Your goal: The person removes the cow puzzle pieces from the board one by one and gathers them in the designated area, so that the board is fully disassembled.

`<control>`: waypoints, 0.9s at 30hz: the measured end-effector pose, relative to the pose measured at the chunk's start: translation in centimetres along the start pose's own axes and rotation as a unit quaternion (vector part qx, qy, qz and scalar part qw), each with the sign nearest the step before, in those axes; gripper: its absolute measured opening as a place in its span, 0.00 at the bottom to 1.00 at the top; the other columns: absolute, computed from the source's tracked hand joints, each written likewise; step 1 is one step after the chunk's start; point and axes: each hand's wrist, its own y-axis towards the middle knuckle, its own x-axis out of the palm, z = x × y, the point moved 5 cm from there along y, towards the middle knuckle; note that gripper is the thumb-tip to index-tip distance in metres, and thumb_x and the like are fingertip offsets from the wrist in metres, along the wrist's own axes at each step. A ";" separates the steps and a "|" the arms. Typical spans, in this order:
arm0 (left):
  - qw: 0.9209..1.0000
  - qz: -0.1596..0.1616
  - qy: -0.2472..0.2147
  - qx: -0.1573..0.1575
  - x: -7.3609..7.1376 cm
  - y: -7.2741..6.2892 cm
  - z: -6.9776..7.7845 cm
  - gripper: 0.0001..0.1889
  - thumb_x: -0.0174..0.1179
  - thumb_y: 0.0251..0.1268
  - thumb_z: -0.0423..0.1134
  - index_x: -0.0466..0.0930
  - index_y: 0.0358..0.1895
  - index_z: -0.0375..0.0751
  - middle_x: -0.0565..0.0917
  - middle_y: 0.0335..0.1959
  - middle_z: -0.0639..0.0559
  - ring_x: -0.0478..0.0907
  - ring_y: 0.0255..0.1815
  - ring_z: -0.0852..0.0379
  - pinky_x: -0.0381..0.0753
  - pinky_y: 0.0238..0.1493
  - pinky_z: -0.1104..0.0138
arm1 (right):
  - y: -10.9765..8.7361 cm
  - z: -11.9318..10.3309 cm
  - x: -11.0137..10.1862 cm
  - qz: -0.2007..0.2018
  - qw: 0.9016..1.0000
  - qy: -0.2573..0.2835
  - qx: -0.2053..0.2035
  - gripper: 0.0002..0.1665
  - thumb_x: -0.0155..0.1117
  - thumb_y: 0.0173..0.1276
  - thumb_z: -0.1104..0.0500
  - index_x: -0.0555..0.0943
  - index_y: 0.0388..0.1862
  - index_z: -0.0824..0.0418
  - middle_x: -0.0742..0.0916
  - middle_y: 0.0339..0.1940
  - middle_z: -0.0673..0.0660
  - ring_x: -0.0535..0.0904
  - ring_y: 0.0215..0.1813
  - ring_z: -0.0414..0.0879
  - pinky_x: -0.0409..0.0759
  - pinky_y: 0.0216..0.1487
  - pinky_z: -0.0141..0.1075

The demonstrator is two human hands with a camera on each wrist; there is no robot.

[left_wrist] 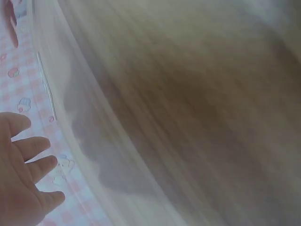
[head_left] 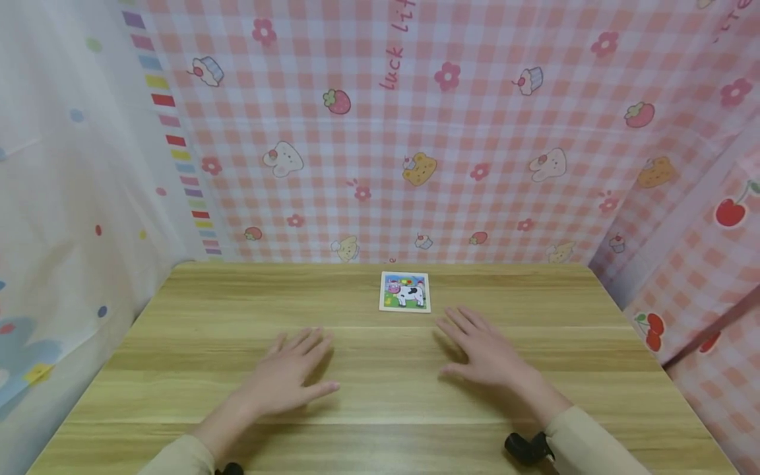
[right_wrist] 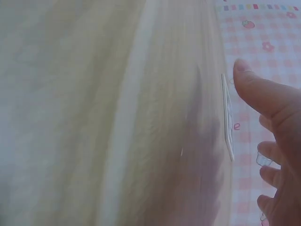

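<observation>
A small square cow picture puzzle (head_left: 405, 292) with a pale border lies flat near the back of the wooden table. My left hand (head_left: 291, 376) hovers over the table to the front left of it, fingers spread and holding nothing. To the front right of the puzzle is my right hand (head_left: 483, 349), its fingers straight and its palm down, also holding nothing. Its fingertips come nearest to the puzzle. In the right wrist view the puzzle (right_wrist: 227, 117) shows edge-on as a thin slab, left of the thumb (right_wrist: 263, 92).
The wooden table (head_left: 380, 402) has light and dark grain stripes. Behind it hangs a pink checked curtain (head_left: 368, 145) with cartoon prints. A white dotted cloth (head_left: 71, 198) closes the left side, and cherry-print cloth (head_left: 712, 290) the right.
</observation>
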 end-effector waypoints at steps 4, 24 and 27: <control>1.000 -0.001 -0.006 0.014 0.0 0.9 0.7 0.43 0.51 0.67 0.68 0.62 0.75 0.40 0.63 0.75 0.40 0.58 0.75 0.38 0.47 0.71 0.36 | 1.3 0.2 0.2 0.011 1.000 0.021 -0.003 0.52 0.71 0.60 0.37 0.65 0.75 0.61 0.66 0.76 0.65 0.55 0.76 0.66 0.55 0.71 0.63; 0.999 0.008 -0.020 0.047 1.2 4.9 3.2 0.41 0.53 0.67 0.66 0.65 0.74 0.40 0.65 0.74 0.39 0.60 0.74 0.39 0.53 0.72 0.40 | 6.3 2.2 3.0 -0.024 0.996 0.071 0.039 0.46 0.69 0.64 0.42 0.67 0.75 0.62 0.68 0.74 0.66 0.57 0.75 0.66 0.54 0.73 0.59; 0.998 0.002 -0.017 0.052 1.5 5.3 3.5 0.41 0.52 0.68 0.66 0.65 0.74 0.39 0.64 0.74 0.39 0.60 0.74 0.39 0.53 0.71 0.39 | 6.4 2.0 3.2 -0.044 0.995 0.076 0.041 0.45 0.67 0.67 0.43 0.65 0.75 0.62 0.65 0.76 0.67 0.55 0.76 0.66 0.54 0.74 0.59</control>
